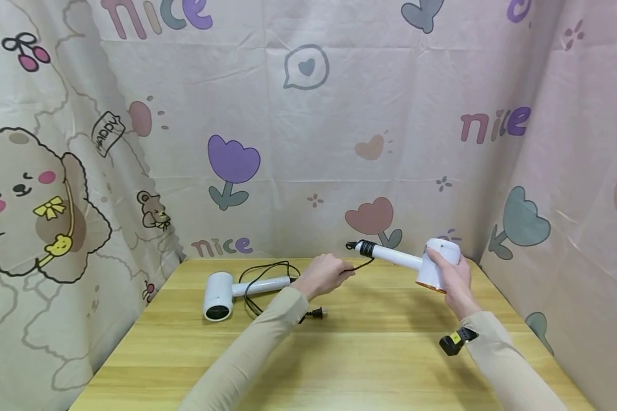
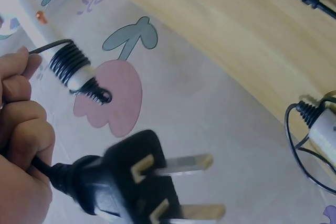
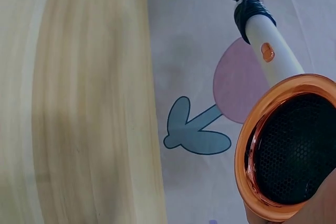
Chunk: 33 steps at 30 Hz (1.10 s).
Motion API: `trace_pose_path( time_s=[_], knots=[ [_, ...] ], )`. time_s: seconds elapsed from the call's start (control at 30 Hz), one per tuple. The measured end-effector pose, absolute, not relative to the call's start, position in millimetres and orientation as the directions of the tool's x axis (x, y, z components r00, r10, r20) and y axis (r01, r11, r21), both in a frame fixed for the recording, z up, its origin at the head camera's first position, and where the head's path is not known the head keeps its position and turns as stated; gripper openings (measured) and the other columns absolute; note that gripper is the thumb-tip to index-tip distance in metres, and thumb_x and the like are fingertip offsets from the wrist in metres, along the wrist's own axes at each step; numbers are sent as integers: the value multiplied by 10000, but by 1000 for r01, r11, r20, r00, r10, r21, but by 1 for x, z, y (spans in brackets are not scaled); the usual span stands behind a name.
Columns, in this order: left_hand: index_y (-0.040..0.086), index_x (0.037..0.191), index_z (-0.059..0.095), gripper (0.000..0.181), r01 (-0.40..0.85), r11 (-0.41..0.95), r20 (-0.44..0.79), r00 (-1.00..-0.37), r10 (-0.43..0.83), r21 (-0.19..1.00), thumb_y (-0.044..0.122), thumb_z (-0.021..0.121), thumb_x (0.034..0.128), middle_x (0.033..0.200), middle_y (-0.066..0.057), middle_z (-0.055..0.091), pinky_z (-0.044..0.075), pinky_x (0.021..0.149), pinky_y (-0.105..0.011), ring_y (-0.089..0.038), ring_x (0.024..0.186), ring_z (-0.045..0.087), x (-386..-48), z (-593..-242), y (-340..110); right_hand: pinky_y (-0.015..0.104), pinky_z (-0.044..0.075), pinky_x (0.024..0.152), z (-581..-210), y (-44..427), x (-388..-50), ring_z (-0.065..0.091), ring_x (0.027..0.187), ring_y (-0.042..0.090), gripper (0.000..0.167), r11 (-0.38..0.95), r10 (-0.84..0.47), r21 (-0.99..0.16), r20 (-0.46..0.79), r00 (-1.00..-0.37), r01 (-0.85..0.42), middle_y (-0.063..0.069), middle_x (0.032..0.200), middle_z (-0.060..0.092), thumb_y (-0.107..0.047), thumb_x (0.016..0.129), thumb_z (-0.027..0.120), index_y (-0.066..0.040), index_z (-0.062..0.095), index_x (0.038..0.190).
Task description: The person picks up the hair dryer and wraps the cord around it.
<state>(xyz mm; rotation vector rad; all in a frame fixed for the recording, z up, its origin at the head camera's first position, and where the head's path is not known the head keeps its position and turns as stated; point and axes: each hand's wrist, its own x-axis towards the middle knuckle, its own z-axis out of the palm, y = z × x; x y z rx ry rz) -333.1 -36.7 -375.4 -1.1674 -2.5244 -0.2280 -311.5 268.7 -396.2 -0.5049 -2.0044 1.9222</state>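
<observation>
My right hand [image 1: 453, 279] grips the head of a white hair dryer [image 1: 398, 257] with a copper-coloured rim, held above the table at the right. Several turns of its black cord [image 2: 70, 64] are wound round the handle's end. From these turns the cord runs taut to my left hand [image 1: 325, 275], whose curled fingers hold it. In the left wrist view, the two-pin plug [image 2: 139, 177] sticks out from under that hand. A second white hair dryer [image 1: 219, 297] lies on the table at the left, its loose black cord [image 1: 257, 273] looped over its handle.
The wooden table [image 1: 370, 365] ends at a patterned curtain [image 1: 308, 142] behind and at both sides. Another black plug [image 1: 316, 313] lies on the tabletop below my left wrist. A small black camera [image 1: 451, 342] is strapped to my right wrist.
</observation>
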Motion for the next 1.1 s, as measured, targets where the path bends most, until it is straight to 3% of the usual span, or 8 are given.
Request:
trace_pose_path(
  time_s=[0.27,0.53,0.73,0.97,1.1],
  knots=[
    [248,943,773,157,722,692,424,-620,660,-22,342,647,946,821,102,733,488,534,-242,-41,635,606,-334,-359,-41,272,571,678,-401,268,-305,577,864,113,873,241,414,-970,76,-907,29,127,1267,519,-539,837,718,-78,330,1469],
    [263,924,765,123,701,711,513,-591,623,-55,342,671,924,773,122,725,475,511,-245,-66,621,631,-338,-350,-46,329,585,704,-406,272,-300,611,926,217,893,333,295,-942,80,-952,24,204,1299,512,-555,839,707,-90,309,1490],
    [221,1012,756,134,705,709,560,-588,584,0,276,662,935,909,82,740,527,600,-237,-93,736,682,-341,-351,-47,351,585,699,-409,275,-297,617,916,232,868,383,204,-924,88,-975,-3,234,1258,530,-534,856,699,-46,322,1467],
    [229,1041,756,146,689,724,584,-601,545,34,267,661,937,845,73,672,452,529,-204,-79,663,610,-344,-353,-50,357,579,694,-409,279,-294,622,889,217,760,426,79,-903,96,-992,-54,243,1208,558,-459,894,682,-54,346,1443],
    [218,1022,772,148,689,713,632,-611,476,129,277,692,912,853,69,690,459,543,-202,-66,656,606,-351,-358,-53,378,582,694,-407,283,-294,634,857,216,714,401,7,-913,85,-996,-75,229,1159,585,-416,917,660,-36,346,1433]
  ],
)
